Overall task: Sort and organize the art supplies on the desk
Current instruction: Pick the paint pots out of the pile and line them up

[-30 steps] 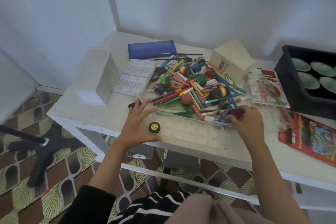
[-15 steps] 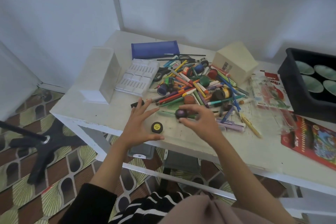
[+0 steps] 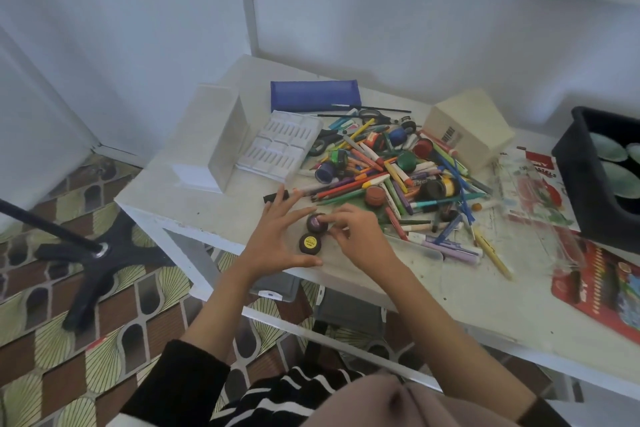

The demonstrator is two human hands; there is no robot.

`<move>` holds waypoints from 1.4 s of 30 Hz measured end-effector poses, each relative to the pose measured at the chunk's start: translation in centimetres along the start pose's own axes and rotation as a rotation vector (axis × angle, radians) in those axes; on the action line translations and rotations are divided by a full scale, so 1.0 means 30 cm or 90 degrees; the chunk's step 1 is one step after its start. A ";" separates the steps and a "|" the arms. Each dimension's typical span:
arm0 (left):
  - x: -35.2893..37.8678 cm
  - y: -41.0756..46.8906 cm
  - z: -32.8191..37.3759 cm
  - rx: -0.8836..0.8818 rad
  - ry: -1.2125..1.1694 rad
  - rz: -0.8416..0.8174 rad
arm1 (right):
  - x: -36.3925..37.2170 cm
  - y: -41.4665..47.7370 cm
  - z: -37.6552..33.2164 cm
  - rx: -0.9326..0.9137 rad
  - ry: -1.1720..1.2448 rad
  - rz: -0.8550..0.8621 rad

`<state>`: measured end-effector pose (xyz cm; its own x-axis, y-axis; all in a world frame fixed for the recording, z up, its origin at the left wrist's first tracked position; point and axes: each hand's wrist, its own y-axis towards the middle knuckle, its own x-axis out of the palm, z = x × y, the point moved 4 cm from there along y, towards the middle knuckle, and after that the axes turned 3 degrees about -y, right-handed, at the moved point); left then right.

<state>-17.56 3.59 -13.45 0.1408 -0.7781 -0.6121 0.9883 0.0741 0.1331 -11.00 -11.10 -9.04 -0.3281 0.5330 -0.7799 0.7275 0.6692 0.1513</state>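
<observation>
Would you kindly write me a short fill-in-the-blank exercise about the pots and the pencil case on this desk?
The right hand holds a paint pot whose lid is ____.
Beside it, nearer the front edge of the desk, a second pot has a ____ lid.
The pencil case at the back of the desk is ____.
Missing words: purple, yellow, blue.

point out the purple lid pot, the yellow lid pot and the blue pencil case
purple-lidded paint pot (image 3: 317,222): head view, lid centre
yellow-lidded paint pot (image 3: 310,243): head view, lid centre
blue pencil case (image 3: 311,96): head view, middle of its fabric face
</observation>
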 end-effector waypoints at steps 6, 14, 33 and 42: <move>0.000 0.001 -0.004 0.000 -0.011 0.009 | -0.117 0.027 0.056 0.033 -0.062 0.126; 0.000 -0.001 0.001 0.003 -0.006 0.016 | -0.155 0.082 0.182 0.157 -0.368 0.023; 0.005 -0.001 0.002 0.015 0.007 0.035 | -0.076 -0.075 0.035 0.088 0.115 -0.057; 0.007 0.000 -0.001 0.013 0.008 0.038 | -0.026 -0.089 0.039 0.080 0.094 -0.156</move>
<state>-17.54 3.45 -13.59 0.2005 -0.7651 -0.6119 0.9768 0.1080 0.1851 -11.98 -13.89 -9.54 -0.5797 0.4390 -0.6864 0.6816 0.7229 -0.1133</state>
